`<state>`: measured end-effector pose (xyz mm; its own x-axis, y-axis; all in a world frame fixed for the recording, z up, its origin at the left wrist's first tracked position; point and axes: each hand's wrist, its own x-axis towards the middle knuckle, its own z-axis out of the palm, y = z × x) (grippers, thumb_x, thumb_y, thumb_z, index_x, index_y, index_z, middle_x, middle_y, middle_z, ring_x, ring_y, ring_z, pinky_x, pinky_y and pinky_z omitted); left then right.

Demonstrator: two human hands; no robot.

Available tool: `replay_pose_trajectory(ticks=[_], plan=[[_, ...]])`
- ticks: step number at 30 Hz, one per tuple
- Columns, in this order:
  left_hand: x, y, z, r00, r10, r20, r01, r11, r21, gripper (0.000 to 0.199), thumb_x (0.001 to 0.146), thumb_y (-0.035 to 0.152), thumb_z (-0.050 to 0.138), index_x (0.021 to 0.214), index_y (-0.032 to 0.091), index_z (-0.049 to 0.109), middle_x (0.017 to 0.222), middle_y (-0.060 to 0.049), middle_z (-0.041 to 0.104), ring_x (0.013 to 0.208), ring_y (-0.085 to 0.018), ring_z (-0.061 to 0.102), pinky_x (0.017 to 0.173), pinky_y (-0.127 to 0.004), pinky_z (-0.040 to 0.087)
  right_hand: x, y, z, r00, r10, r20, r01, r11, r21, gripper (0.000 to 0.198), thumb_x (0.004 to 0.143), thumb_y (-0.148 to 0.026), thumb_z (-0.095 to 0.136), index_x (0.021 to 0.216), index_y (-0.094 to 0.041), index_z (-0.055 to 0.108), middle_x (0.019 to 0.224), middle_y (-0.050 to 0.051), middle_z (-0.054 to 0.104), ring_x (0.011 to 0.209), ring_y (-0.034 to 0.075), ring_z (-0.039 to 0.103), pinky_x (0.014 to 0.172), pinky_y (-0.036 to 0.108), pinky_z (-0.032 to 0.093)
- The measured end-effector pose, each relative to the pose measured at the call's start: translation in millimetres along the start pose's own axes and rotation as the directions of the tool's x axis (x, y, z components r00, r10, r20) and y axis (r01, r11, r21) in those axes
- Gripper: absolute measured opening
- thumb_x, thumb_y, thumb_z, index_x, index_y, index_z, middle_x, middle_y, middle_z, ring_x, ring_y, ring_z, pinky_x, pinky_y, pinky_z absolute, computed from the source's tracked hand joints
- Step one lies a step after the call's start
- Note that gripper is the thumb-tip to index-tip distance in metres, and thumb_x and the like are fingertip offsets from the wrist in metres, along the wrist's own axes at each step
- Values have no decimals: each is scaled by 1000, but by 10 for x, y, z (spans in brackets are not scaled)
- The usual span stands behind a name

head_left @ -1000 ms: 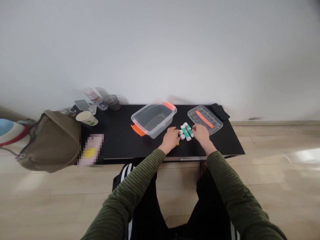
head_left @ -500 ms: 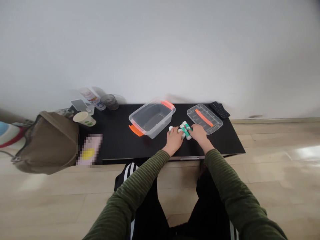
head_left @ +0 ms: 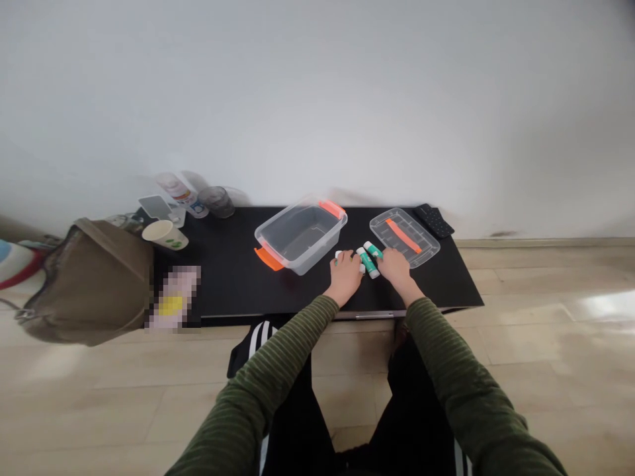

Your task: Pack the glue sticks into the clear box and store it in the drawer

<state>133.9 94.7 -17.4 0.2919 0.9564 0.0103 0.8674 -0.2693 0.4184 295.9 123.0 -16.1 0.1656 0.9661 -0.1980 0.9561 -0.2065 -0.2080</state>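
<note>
My left hand (head_left: 346,274) lies palm down on the black tabletop, its fingers curled over a green-and-white glue stick (head_left: 337,256) that it mostly covers. To its right my right hand (head_left: 395,266) has its fingers closed on another glue stick (head_left: 372,249), whose white-tipped end sticks out. Between the hands, one more glue stick (head_left: 368,263) lies slanted on the table, close to the left fingertips. Left of the hands stands a clear plastic box (head_left: 321,254) with orange latches, its top uncovered. The clear lid (head_left: 430,252) with an orange handle lies flat beyond my right hand.
A black patterned object (head_left: 435,220) lies behind the lid. At the table's left are a paper cup (head_left: 166,236), a dark glass (head_left: 218,203), a spray can (head_left: 181,195), a brown bag (head_left: 99,284) and a blurred pink item (head_left: 181,284). The wall (head_left: 317,99) borders the back.
The glue stick under my right hand has separated slightly from the middle one, leaving a small gap. Both hands stay nearly in place, and the view has shifted a little.
</note>
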Motion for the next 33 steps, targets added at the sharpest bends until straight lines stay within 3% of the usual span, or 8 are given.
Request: replay_pose_trajectory(ticks=[4,6,8,10,12,15,20,33], plan=[[102,-124,-108,996,-79,-47,66,971,-230,23,84,17,67,105,21,61,139,-12,57,135,-30,44,111,-48,35,-19,3,-97,999,48,-12,-47,994,100,36,99,-32,49,123,-8,59,113,21,70,109,31,67,90,37,47],[162,-201,-141,986,-157,-48,117,879,-462,20,83,17,68,101,21,60,126,-11,64,126,-28,53,107,-45,40,-43,-2,-141,998,34,-44,-27,987,161,35,98,-32,51,124,-10,60,114,20,71,110,30,67,91,35,47],[208,-267,-159,974,-227,2,153,649,-746,20,83,18,70,99,19,58,110,-10,69,111,-24,62,102,-43,45,-89,-13,-167,997,10,-74,8,972,236,33,97,-31,53,123,-12,61,115,17,72,111,28,67,92,34,46],[228,-310,-176,960,-257,108,183,286,-941,22,82,20,73,96,17,57,101,-9,70,98,-20,67,99,-42,48,-165,-26,-169,995,-32,-97,63,941,332,30,96,-30,54,121,-15,62,114,13,73,110,26,67,91,32,47],[222,-331,-210,947,-225,229,223,-50,-973,21,83,20,74,94,16,57,97,-8,70,93,-19,70,99,-41,50,-267,-37,-152,990,-95,-109,133,889,439,28,96,-31,54,118,-18,63,111,9,74,104,22,68,89,31,49],[185,-338,-298,940,-160,303,248,-293,-923,12,85,18,72,91,16,61,96,-8,72,94,-17,71,101,-39,50,-441,-51,-127,977,-174,-127,215,809,547,28,93,-31,55,118,-20,62,105,5,74,92,19,70,84,30,50],[122,-343,-419,960,-104,259,214,-316,-924,13,87,17,70,100,15,68,93,-5,72,88,-14,70,102,-36,52,-638,-73,-175,957,-219,-187,288,775,563,28,88,-30,60,115,-21,63,105,5,74,93,21,69,85,32,50],[117,-347,-345,981,-98,168,147,-192,-970,29,77,20,82,103,13,72,97,-6,71,90,-14,67,97,-34,53,-655,-106,-279,917,-283,-282,385,811,440,32,86,-25,61,116,-20,70,115,7,74,103,22,67,94,34,49]])
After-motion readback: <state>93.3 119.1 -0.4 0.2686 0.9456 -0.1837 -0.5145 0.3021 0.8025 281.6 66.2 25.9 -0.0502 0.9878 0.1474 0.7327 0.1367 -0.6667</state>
